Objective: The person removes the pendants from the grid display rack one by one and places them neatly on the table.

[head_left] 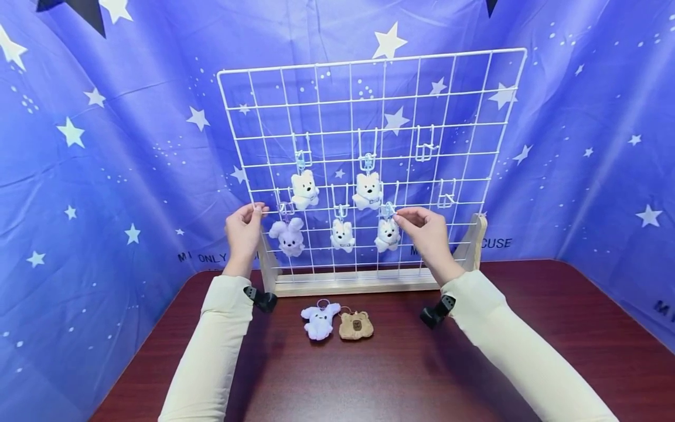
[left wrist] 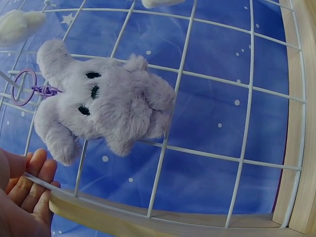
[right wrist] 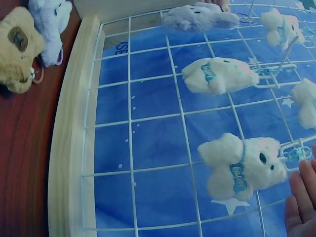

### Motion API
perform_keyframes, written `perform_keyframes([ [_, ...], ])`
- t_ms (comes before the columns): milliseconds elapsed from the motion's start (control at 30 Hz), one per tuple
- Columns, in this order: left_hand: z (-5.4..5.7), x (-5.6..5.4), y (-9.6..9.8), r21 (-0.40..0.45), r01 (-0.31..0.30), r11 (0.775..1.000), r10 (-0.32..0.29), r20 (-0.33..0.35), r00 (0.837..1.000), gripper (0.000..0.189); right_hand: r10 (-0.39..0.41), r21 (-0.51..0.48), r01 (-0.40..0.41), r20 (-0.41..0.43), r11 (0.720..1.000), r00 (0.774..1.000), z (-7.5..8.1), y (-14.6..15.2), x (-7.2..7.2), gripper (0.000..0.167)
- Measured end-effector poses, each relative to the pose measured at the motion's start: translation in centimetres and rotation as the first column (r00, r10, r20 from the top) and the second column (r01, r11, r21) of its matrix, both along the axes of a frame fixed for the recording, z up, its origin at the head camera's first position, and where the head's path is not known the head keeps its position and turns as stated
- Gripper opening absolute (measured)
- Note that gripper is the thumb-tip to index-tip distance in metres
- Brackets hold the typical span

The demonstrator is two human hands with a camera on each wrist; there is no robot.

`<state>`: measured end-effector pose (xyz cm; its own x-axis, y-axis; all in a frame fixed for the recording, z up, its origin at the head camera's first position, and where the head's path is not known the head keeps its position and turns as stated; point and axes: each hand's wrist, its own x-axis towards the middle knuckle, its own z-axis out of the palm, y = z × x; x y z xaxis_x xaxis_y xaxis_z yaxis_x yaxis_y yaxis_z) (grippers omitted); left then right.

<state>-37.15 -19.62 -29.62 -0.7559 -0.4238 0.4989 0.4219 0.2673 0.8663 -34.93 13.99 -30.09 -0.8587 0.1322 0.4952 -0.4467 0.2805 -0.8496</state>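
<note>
A white wire grid [head_left: 369, 258] stands upright, and my left hand [head_left: 244, 231] pinches its left edge wire beside a hanging lilac plush keychain [head_left: 290, 239]. At the lower right hook, my right hand [head_left: 426, 231] pinches the blue ring [head_left: 389, 210] of a white plush dog keychain [head_left: 388, 235]. The right wrist view has the fingers [right wrist: 300, 190] against that ring, with the thumb out of sight. Another white plush keychain [head_left: 343, 235] hangs between the hands. Above are two more white plush keychains, one on the left [head_left: 304, 190] and one in the middle [head_left: 368, 191].
Two hooks on the right, an upper hook [head_left: 425, 151] and a lower hook [head_left: 446, 200], carry nothing. A pale lilac plush keychain [head_left: 319, 322] and a brown bear keychain [head_left: 356, 326] lie on the dark red table [head_left: 401, 375] before the wooden base [head_left: 358, 285].
</note>
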Motion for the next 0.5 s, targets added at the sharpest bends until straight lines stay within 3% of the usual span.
perform_keyframes([
  [500,0.1,0.0,0.1,-0.005,-0.01,1.0,0.01,-0.006,1.0,0.023,-0.151,0.032,0.154,-0.076,0.988,0.986,-0.1,-2.1,-1.0,0.022],
])
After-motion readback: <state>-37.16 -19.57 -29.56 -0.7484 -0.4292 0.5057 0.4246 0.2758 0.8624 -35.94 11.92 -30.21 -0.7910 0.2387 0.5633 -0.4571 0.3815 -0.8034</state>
